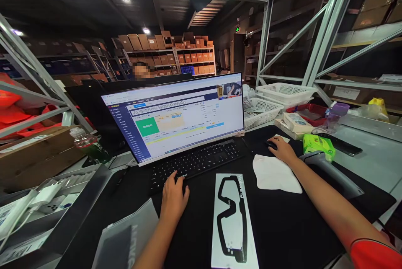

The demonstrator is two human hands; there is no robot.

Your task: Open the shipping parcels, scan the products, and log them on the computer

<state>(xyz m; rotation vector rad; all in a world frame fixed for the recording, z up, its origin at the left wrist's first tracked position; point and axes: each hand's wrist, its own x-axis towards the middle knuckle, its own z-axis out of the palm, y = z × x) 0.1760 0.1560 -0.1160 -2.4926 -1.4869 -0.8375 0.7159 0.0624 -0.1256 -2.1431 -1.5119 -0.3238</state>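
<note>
My left hand [174, 198] rests at the front edge of a black keyboard [201, 159], fingers apart, with the fingertips by the lower keys. Farther right, my right hand [282, 150] is curled over a dark computer mouse [270, 144], which its fingers partly hide. A white box [231, 227] printed with a black glasses outline lies flat between my forearms. Beside the right wrist is a white cloth or paper sheet [274, 174]. The lit monitor [185, 122] behind the keyboard shows a page with a green block and a small camera picture. A translucent zip bag [125, 237] lies by my left forearm.
A handheld scanner [334, 174], green tissue pack [318, 145] and phone [342, 145] lie at right. White baskets [266, 112] stand behind them. At left are a bottle [86, 143] and a grey tray [73, 210] of items. A person [143, 71] is partly visible behind the monitor.
</note>
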